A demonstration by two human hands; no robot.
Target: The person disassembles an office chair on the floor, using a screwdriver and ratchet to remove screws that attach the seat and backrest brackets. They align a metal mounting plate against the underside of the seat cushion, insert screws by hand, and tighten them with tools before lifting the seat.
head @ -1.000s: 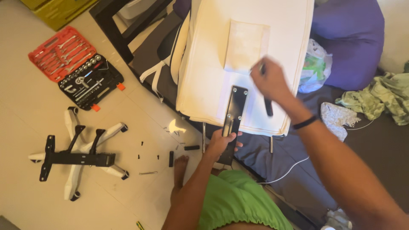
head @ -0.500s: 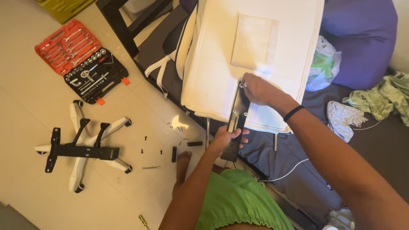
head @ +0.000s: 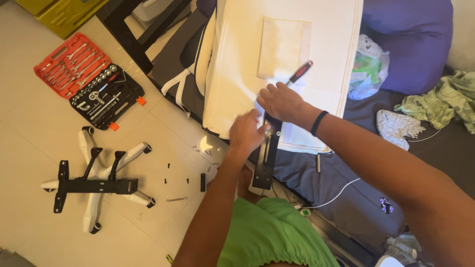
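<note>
I am at home, in a lived-in room: pale tiled floor (head: 29,148), a purple beanbag (head: 410,34), crumpled clothes (head: 440,101) on dark bedding (head: 346,173), and an open socket set (head: 89,81) beside a white chair base (head: 99,183).

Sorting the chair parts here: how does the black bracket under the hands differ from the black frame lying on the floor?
The black bracket is a single narrow strip; the black frame has a long bar with cross pieces and angled arms. The bracket lies on the white seat cushion, with the left hand and right hand on it; the frame rests untouched across the white chair base. Both look like black metal.
</note>
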